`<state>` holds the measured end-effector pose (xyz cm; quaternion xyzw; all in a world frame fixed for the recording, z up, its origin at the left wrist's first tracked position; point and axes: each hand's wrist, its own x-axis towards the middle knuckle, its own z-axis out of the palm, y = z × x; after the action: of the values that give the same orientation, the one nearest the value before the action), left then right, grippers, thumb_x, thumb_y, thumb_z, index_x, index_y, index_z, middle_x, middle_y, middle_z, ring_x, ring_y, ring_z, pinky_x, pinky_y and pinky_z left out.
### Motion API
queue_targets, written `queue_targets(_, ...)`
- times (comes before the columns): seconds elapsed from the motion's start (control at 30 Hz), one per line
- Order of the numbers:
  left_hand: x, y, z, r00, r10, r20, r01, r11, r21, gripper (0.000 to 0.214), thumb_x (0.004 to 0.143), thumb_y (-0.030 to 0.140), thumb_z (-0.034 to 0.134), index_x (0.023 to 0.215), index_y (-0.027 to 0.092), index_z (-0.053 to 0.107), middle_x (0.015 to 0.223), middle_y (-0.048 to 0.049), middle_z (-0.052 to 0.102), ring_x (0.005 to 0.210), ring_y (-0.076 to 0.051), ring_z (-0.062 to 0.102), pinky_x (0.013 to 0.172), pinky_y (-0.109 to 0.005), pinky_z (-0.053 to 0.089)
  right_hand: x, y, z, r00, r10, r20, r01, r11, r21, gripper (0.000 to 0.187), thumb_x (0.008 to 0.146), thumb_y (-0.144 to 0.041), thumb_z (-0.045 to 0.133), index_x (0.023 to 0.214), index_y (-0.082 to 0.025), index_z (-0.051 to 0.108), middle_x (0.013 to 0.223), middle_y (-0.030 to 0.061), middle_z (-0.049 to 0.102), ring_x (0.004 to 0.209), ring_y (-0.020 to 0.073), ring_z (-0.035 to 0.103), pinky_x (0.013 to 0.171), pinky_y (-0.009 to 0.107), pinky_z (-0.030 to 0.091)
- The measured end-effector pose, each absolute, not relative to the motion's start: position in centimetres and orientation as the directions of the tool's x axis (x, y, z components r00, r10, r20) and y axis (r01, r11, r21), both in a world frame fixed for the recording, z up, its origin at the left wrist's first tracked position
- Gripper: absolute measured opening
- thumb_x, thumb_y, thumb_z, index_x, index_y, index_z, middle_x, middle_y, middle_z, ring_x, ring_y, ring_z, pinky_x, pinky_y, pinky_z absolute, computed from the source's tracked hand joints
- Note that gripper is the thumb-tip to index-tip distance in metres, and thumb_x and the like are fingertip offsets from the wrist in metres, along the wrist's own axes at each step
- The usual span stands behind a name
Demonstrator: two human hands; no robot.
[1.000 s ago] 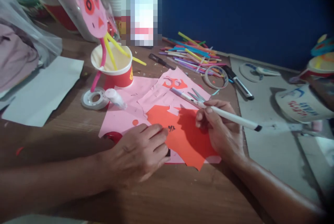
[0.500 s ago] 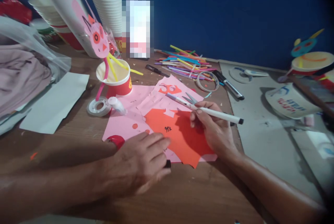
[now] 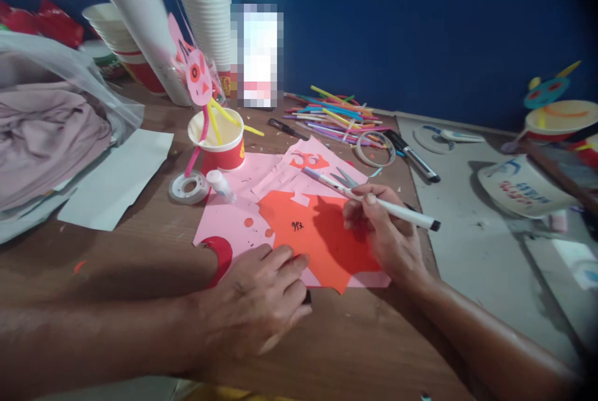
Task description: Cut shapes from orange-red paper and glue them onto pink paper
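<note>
An orange paper sheet (image 3: 322,239) with small black marks lies on pink paper (image 3: 233,220) on the wooden table. My left hand (image 3: 255,304) rests palm down at the near edge of the sheets, fingers loosely curled, a small dark thing half hidden under its fingertips. My right hand (image 3: 380,233) sits on the orange sheet's right side, pinching a white marker (image 3: 374,202) with a black end, which lies across the fingers. Scissors (image 3: 346,178) lie just behind the marker.
A red paper cup (image 3: 219,139) with straws and a pink paper face stands at the back left, beside a tape roll (image 3: 189,188) and glue bottle (image 3: 219,184). Coloured straws (image 3: 336,116), another tape ring (image 3: 375,149), markers (image 3: 413,155), stacked cups (image 3: 205,9) and a bagged cloth (image 3: 47,127) surround the sheets.
The camera tilted up and shifted, so everything sits lower in view. My left hand slid back toward me, off the orange sheet. My right hand keeps the marker in the same grip.
</note>
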<state>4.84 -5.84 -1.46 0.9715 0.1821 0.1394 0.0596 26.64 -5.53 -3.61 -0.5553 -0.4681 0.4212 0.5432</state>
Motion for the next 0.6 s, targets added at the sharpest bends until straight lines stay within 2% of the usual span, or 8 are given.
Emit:
queue_targets(0.2, 4.6, -5.1, -1.8, 0.911, 0.286, 0.297, 0.253, -0.956, 0.147, 0.020, 0.086, 0.028, 0.048, 0.078, 0.014, 0.060, 0.096, -0.0116, 0.063, 0.088, -0.021, 0.054, 0.071, -0.034, 0.043, 26.4, -5.5, -3.6, 0.149, 0.989, 0.007, 0.090, -0.007, -0.996, 0.020, 0.089, -0.039, 0.046, 0.095, -0.021, 0.052, 0.067, -0.0024, 0.057, 0.056, 0.0103, 0.054, 0.051, 0.021, 0.042)
queue_targets(0.33, 4.7, -4.9, -2.1, 0.900, 0.282, 0.334, 0.247, -0.958, 0.142, 0.020, 0.084, 0.029, 0.050, 0.080, 0.012, 0.060, 0.106, -0.0137, 0.062, 0.088, -0.022, 0.054, 0.069, -0.034, 0.042, 26.3, -5.5, -3.6, 0.126, 0.992, 0.007, 0.114, -0.008, -0.993, 0.022, 0.089, -0.040, 0.045, 0.095, -0.020, 0.053, 0.067, -0.0022, 0.057, 0.058, 0.0104, 0.054, 0.055, 0.022, 0.044)
queue_targets(0.6, 5.5, -4.5, -1.7, 0.935, 0.251, 0.251, 0.226, -0.966, 0.123, 0.024, 0.086, 0.031, 0.047, 0.084, 0.014, 0.063, 0.120, -0.0113, 0.058, 0.079, -0.020, 0.051, 0.067, -0.036, 0.038, 26.1, -5.6, -3.4, 0.139, 0.990, 0.018, 0.105, 0.004, -0.994, 0.024, 0.091, -0.042, 0.042, 0.093, -0.020, 0.053, 0.064, -0.0027, 0.055, 0.056, 0.0101, 0.052, 0.055, 0.023, 0.044)
